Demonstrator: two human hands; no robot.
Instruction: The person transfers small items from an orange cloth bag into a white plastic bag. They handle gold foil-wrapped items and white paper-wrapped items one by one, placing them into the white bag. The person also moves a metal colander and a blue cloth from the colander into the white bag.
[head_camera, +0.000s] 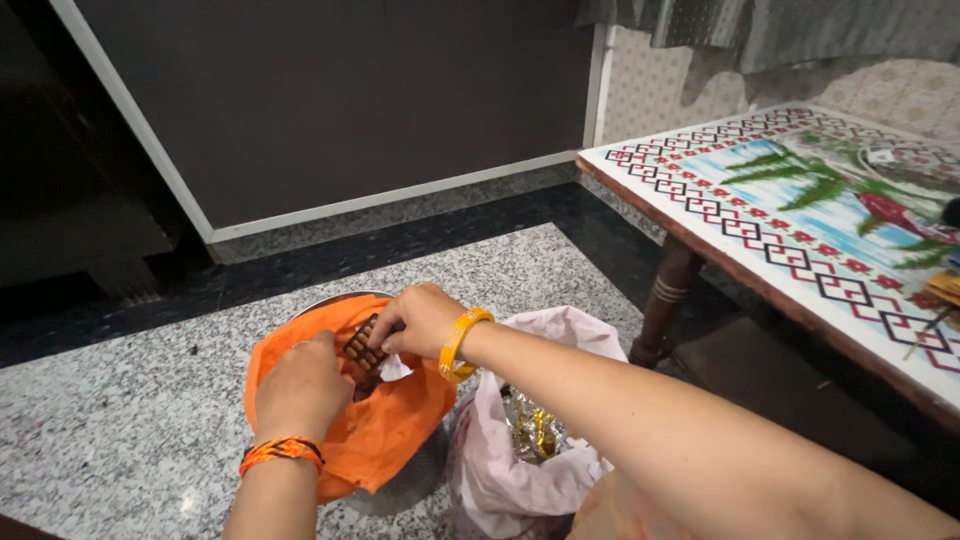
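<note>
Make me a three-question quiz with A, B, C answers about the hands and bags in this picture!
1. Where is the pink bag?
A. on the table
B. on the floor beside the orange bag
C. hanging on the wall

2. What colour is the bangle on the right hand?
A. yellow-orange
B. blue
C. white

3. What is the right hand doing?
A. resting flat on the table
B. pointing at the wall
C. holding a brown block

Answers: 1 B, it sits on the granite floor against the orange bag. 2 A, the wrist band looks yellow-orange. 3 C, its fingers pinch the block over the orange bag.
</note>
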